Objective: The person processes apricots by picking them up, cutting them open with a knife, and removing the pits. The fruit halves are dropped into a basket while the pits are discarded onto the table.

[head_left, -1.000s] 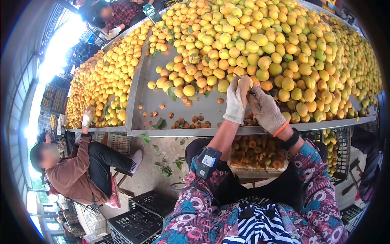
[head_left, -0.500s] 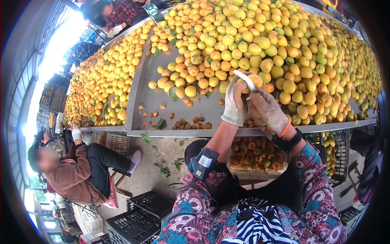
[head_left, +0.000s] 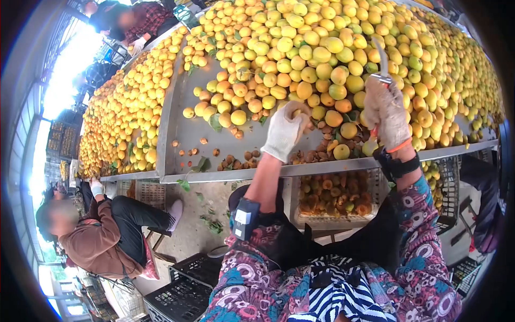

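Note:
My left hand (head_left: 285, 129), in a white glove, is closed over the near part of the metal table, its fingers curled around something I cannot make out, close to the heap of yellow-orange fruit (head_left: 322, 55). To its right, my right hand (head_left: 386, 110), in a soiled glove, grips a knife (head_left: 381, 56) with its curved blade pointing away from me. Fruit scraps and pits (head_left: 311, 155) lie between the hands near the table's edge. A single yellow fruit (head_left: 341, 152) rests beside them.
The table's metal rim (head_left: 214, 176) runs across in front of me. Below it stands a crate of cut fruit (head_left: 335, 196). A seated person (head_left: 96, 231) is at the left, another person (head_left: 145, 24) at the far left corner. Black crates (head_left: 179, 300) stand on the floor.
My hands have moved apart: the left to the left, the right to the right with the knife. The fruit between them at the blade is no longer there.

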Motion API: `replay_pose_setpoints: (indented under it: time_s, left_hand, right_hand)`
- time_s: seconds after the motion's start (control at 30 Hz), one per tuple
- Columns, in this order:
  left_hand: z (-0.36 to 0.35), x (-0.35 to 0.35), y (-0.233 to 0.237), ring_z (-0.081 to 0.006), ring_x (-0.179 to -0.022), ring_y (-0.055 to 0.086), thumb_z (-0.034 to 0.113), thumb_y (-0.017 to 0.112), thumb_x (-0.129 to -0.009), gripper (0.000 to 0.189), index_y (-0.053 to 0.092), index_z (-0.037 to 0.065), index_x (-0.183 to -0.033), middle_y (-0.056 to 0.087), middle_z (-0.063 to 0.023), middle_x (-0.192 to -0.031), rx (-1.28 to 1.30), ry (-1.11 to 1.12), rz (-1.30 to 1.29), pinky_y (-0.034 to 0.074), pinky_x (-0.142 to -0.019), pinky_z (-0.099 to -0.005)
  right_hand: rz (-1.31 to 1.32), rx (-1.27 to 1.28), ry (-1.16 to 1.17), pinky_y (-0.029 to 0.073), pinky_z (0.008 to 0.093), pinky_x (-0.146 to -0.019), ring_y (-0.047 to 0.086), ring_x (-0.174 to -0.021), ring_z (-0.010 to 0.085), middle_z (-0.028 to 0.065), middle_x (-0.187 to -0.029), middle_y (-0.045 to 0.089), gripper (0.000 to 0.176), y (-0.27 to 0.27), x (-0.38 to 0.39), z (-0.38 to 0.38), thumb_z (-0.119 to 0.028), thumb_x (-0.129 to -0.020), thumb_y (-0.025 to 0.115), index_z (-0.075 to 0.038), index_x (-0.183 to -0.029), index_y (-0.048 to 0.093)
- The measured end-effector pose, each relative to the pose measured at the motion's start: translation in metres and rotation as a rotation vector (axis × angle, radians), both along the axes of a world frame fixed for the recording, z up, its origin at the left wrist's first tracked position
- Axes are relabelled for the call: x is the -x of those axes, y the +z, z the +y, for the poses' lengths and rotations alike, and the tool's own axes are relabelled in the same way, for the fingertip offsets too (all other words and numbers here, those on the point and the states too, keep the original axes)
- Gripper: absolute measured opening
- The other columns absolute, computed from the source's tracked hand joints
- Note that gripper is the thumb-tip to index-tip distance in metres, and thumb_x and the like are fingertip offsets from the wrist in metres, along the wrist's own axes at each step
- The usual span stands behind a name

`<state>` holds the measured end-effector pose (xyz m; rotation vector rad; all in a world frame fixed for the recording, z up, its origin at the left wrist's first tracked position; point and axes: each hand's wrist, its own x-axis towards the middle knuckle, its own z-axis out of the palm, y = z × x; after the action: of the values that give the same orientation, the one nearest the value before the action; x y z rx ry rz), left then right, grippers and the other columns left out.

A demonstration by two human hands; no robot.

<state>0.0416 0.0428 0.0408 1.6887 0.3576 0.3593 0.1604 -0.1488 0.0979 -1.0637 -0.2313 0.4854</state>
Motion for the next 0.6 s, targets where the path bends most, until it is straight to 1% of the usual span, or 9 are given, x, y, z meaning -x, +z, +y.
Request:
replay_pose_setpoints:
  time_s: [0.07, 0.1, 0.2, 0.23, 0.33, 0.37, 0.47, 0.5, 0.6]
  left_hand:
    - [0.016, 0.004, -0.031, -0.0213, -0.069, 0.065, 0.009, 0.054, -0.078, 0.017, 0.059, 0.002, -0.093, 0.064, -0.0103, -0.075, -0.385, 0.058, 0.069, 0.052, -0.064, -0.0318]
    - [0.007, 0.006, -0.017, -0.0239, -0.070, 0.064, 0.010, 0.061, -0.076, 0.021, 0.061, 0.008, -0.096, 0.064, -0.0096, -0.081, -0.626, 0.159, 0.203, 0.052, -0.066, -0.0332]
    - [0.004, -0.004, -0.032, -0.0275, -0.078, 0.063, 0.014, 0.067, -0.074, 0.024, 0.062, 0.011, -0.097, 0.065, -0.0098, -0.088, -0.923, 0.319, 0.134, 0.051, -0.071, -0.0360]
    - [-0.001, -0.007, -0.026, -0.0290, -0.084, 0.063, 0.016, 0.071, -0.073, 0.027, 0.062, 0.010, -0.097, 0.065, -0.0096, -0.093, -0.864, 0.326, 0.202, 0.050, -0.075, -0.0387]
    - [-0.004, -0.027, -0.026, -0.0304, -0.089, 0.063, 0.018, 0.071, -0.073, 0.028, 0.062, 0.010, -0.098, 0.065, -0.0108, -0.095, -0.832, 0.272, 0.187, 0.050, -0.074, -0.0395]
    - [-0.007, -0.031, -0.024, -0.0316, -0.095, 0.061, 0.022, 0.070, -0.073, 0.034, 0.063, 0.010, -0.104, 0.063, -0.0134, -0.103, -0.824, 0.223, 0.276, 0.050, -0.080, -0.0424]
    - [-0.017, -0.040, -0.023, -0.0303, -0.094, 0.062, 0.021, 0.071, -0.075, 0.035, 0.063, 0.012, -0.108, 0.065, -0.0134, -0.100, -0.882, 0.168, 0.326, 0.050, -0.079, -0.0404]
    - [-0.019, -0.043, -0.026, -0.0311, -0.102, 0.060, 0.023, 0.072, -0.074, 0.045, 0.060, 0.014, -0.117, 0.063, -0.0142, -0.109, -0.914, 0.056, 0.424, 0.049, -0.086, -0.0407]
    - [-0.025, -0.050, -0.055, -0.0322, -0.108, 0.057, 0.026, 0.073, -0.073, 0.054, 0.056, 0.015, -0.123, 0.060, -0.0154, -0.116, -1.055, 0.003, 0.416, 0.047, -0.090, -0.0418]
  right_hand:
    - [-0.002, -0.014, -0.030, 0.027, 0.0198, -0.036, 0.036, -0.039, 0.0045, -0.0054, -0.058, 0.044, 0.022, -0.001, -0.005, -0.007, -0.019, -0.091, 0.063, -0.011, -0.106, 0.050]
    - [-0.005, -0.020, -0.023, 0.027, 0.0198, -0.036, 0.036, -0.039, 0.0044, -0.0054, -0.058, 0.044, 0.022, 0.000, -0.005, -0.009, -0.019, -0.091, 0.063, -0.011, -0.106, 0.050]
    - [-0.013, -0.031, -0.020, 0.027, 0.0198, -0.036, 0.036, -0.039, 0.0041, -0.0052, -0.057, 0.044, 0.020, 0.006, -0.001, -0.010, -0.019, -0.091, 0.063, -0.010, -0.104, 0.051]
    - [-0.019, -0.037, -0.005, 0.027, 0.0199, -0.036, 0.036, -0.039, 0.0040, -0.0051, -0.057, 0.044, 0.020, 0.008, 0.001, -0.010, -0.019, -0.091, 0.063, -0.010, -0.103, 0.051]
    - [-0.036, -0.042, 0.009, 0.027, 0.0201, -0.036, 0.035, -0.039, 0.0039, -0.0047, -0.057, 0.044, 0.019, 0.011, 0.001, -0.014, -0.019, -0.091, 0.063, -0.009, -0.103, 0.052]
    - [-0.042, -0.039, 0.003, 0.027, 0.0201, -0.036, 0.035, -0.039, 0.0039, -0.0047, -0.057, 0.044, 0.019, 0.012, 0.001, -0.015, -0.019, -0.091, 0.063, -0.009, -0.103, 0.052]
    - [-0.019, -0.065, -0.021, 0.026, 0.0205, -0.035, 0.034, -0.038, 0.0043, -0.0042, -0.057, 0.045, 0.017, 0.016, 0.001, -0.021, -0.018, -0.092, 0.061, -0.008, -0.103, 0.052]
    - [-0.019, -0.065, -0.020, 0.027, 0.0206, -0.035, 0.034, -0.038, 0.0045, -0.0040, -0.057, 0.044, 0.017, 0.014, 0.000, -0.024, -0.017, -0.092, 0.061, -0.008, -0.103, 0.052]
    - [-0.019, -0.057, -0.025, 0.027, 0.0213, -0.035, 0.034, -0.037, 0.0050, -0.0034, -0.057, 0.044, 0.016, 0.011, -0.002, -0.028, -0.017, -0.092, 0.061, -0.008, -0.102, 0.053]
